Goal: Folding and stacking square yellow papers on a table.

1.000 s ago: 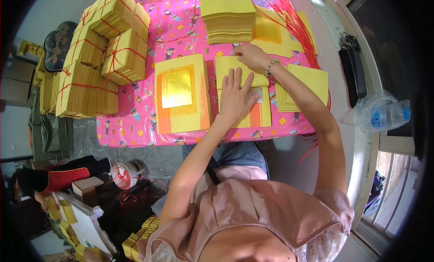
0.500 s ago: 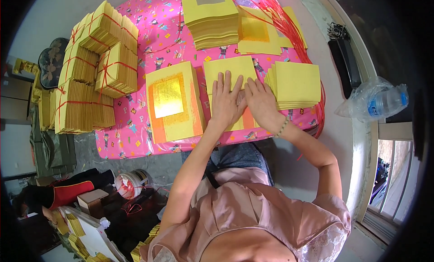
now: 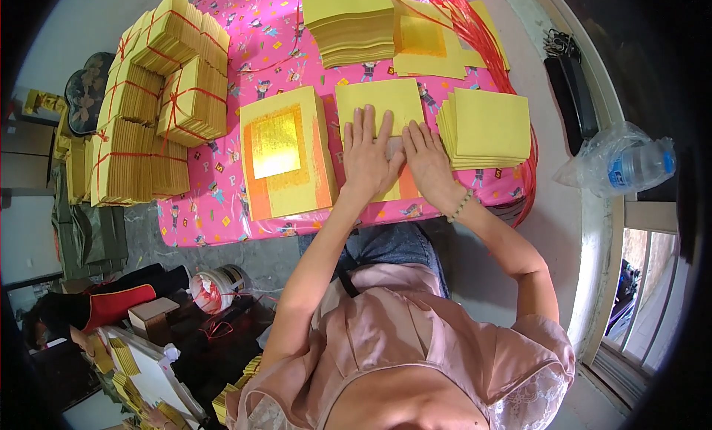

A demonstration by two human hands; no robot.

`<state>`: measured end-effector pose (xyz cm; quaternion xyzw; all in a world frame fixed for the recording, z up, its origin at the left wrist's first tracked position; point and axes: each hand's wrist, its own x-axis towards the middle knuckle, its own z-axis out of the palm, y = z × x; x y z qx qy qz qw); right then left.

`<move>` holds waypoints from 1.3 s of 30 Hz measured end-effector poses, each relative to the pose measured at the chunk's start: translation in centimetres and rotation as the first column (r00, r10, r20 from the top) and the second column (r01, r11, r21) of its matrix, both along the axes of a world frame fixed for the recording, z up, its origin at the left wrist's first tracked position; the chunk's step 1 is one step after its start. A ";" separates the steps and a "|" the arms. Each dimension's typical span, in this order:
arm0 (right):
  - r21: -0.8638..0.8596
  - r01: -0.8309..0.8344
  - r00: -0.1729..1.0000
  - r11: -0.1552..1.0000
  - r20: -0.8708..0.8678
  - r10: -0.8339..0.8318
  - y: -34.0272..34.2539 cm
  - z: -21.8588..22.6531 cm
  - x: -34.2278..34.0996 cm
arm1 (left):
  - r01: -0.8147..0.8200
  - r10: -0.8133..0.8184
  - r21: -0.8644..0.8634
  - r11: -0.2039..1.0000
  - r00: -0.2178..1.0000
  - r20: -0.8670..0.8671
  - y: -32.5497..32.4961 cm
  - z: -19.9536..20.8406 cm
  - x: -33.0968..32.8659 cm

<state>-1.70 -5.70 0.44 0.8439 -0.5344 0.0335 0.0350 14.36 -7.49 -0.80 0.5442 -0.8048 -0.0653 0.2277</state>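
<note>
My flat left hand [image 3: 368,159] and right hand [image 3: 432,169] hide much of the lower part of the folded yellow paper sheet [image 3: 380,96]. My view's upper edge cuts off the tall yellow paper stack [image 3: 350,41] and long red plastic strings [image 3: 486,48].

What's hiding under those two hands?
Yellow paper lies under the left hand and right hand; between them, an orange patch shows. What's directly beneath both hands is covered, so I can't see it.
</note>
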 end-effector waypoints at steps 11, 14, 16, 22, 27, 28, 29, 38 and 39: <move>-0.088 0.019 0.999 0.996 -0.045 -0.023 0.0 -1.0 0.2 | -0.065 0.065 0.041 0.997 0.998 0.003 0.5 -0.4 0.9; -0.140 -0.006 1.000 0.990 -0.019 0.004 -0.8 -0.5 0.4 | -0.068 0.067 0.047 0.997 0.998 0.019 0.2 -0.7 1.2; -0.064 -0.008 1.000 0.998 0.019 0.009 -1.5 0.3 0.3 | -0.070 0.069 0.097 0.993 0.998 0.008 0.0 -0.2 1.2; -0.439 -0.094 0.996 0.894 -0.053 0.078 -3.1 0.9 1.6 | -0.085 0.116 0.228 0.970 0.985 -0.127 -0.9 0.9 1.3; -0.377 -0.138 0.990 0.916 -0.079 0.116 -4.1 -0.3 1.9 | -0.103 0.162 0.256 0.961 0.962 -0.221 -1.4 1.6 1.6; -0.389 -0.144 0.989 0.910 -0.028 0.144 -4.1 -0.5 1.8 | -0.114 0.172 0.236 0.965 0.954 -0.245 -1.6 1.8 1.8; -0.401 -0.149 0.985 0.904 0.023 0.173 -4.2 -0.6 1.6 | -0.124 0.182 0.216 0.968 0.946 -0.269 -1.8 2.0 1.8; -0.547 -0.103 0.965 0.831 0.149 0.218 -4.3 3.0 0.8 | -0.159 0.334 0.312 0.937 0.675 -0.658 -5.4 3.0 4.0; -0.542 -0.097 0.967 0.835 0.146 0.208 -4.2 3.0 0.6 | -0.149 0.331 0.318 0.936 0.675 -0.659 -5.2 3.5 3.5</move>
